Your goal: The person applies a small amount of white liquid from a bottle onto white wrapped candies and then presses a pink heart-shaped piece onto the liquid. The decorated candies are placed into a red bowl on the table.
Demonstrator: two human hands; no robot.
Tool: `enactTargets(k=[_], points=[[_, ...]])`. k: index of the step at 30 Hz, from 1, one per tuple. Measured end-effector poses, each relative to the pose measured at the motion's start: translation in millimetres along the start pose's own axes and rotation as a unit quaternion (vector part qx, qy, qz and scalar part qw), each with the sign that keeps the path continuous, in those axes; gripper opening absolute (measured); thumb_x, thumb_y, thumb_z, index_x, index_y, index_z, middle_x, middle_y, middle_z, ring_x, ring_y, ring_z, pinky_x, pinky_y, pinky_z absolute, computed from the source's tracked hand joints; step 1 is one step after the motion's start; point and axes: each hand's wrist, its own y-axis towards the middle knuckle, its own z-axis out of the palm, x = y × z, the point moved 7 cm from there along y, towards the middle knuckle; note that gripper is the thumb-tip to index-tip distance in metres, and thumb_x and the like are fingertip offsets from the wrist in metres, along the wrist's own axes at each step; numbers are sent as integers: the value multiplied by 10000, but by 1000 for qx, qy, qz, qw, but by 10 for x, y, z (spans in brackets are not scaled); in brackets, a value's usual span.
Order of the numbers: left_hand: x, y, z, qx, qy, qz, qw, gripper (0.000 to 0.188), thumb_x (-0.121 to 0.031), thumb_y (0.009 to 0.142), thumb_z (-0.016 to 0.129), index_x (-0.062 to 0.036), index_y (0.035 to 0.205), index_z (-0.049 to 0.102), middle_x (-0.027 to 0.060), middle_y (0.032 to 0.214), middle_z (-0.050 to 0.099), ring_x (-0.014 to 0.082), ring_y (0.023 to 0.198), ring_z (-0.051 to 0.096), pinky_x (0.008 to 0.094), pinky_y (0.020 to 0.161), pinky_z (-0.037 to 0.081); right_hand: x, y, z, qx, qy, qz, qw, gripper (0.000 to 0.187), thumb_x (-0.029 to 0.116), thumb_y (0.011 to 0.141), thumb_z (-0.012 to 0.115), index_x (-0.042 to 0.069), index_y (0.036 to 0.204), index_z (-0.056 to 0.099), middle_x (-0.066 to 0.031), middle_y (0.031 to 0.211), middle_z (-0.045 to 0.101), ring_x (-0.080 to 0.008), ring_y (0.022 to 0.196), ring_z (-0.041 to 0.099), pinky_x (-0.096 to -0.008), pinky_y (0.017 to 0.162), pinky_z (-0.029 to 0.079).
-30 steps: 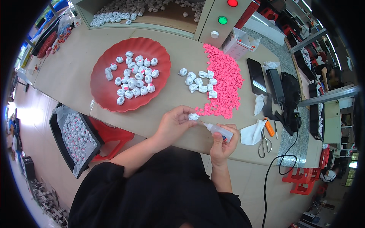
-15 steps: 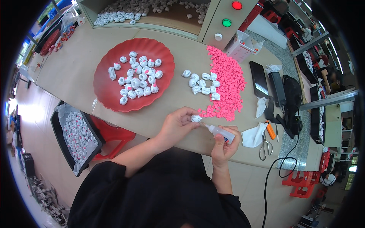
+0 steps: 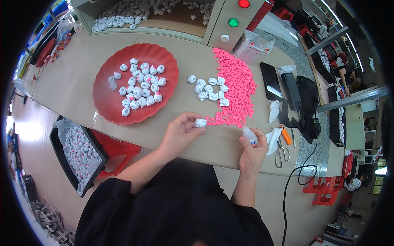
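Note:
Between the thumb and fingers of my left hand (image 3: 181, 132) is a small white ring-shaped piece (image 3: 200, 123), just in front of the near edge of the pink pile. My right hand (image 3: 253, 151) is closed round a small translucent squeeze bottle (image 3: 250, 136), its nozzle pointing up and away from me, apart from the white piece. Beyond both hands spreads a pile of small pink pieces (image 3: 234, 88). Left of that pile lies a loose group of white ring-shaped pieces (image 3: 213, 96). More white pieces, some with pink bits, lie in a red scalloped plate (image 3: 111, 107).
On the right are a black phone (image 3: 269, 80), scissors (image 3: 281, 156), an orange-handled tool (image 3: 286, 136), a white cloth (image 3: 271, 141) and a cable (image 3: 292, 180). A lit cabinet (image 3: 164, 28) stands at the back. A black tray (image 3: 61, 158) of finished-looking pieces rests lower left on a red stool (image 3: 117, 153).
My right hand has drawn the bottle rightward, away from the white piece, and tipped its nozzle upward. The left hand still holds the white piece. The whole view has shifted slightly.

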Motion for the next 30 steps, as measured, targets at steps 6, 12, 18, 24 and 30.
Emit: enactTargets(k=[6,12,18,24,30], points=[[-35,1,-50,-21,-38,20,999,269,42,806,585,20,1048,469,86,975,568,153,906,582,272,795,485,122,120,99,55,-125,4,991,288,-35,714,663,22,963,529,-38,882,555,-113,788,545,-268,662,451],[-38,-8,-87,-30,-86,31,995,260,36,812,581,16,1047,472,85,981,564,160,908,582,280,804,484,95,105,650,173,-380,-163,894,135,29,692,655,39,821,616,-67,705,535,-191,650,538,-308,572,407],[-32,-6,-97,-16,-95,24,995,270,34,814,579,14,1059,466,85,985,565,161,907,583,281,810,482,57,140,817,194,-447,-169,857,119,80,692,669,47,804,649,-77,693,541,-234,642,542,-340,564,415],[-28,-4,-94,-9,-103,33,994,277,42,815,572,14,1068,462,95,984,566,166,910,589,273,799,487,52,131,854,190,-454,-200,847,115,74,697,659,45,807,642,-88,728,568,-239,674,571,-322,580,437],[-28,-5,-93,3,-102,31,994,277,43,815,572,14,1067,463,99,996,560,164,916,590,268,794,493,35,61,692,155,-354,-121,914,88,28,736,644,12,822,631,-91,756,601,-174,685,587,-269,612,443]])
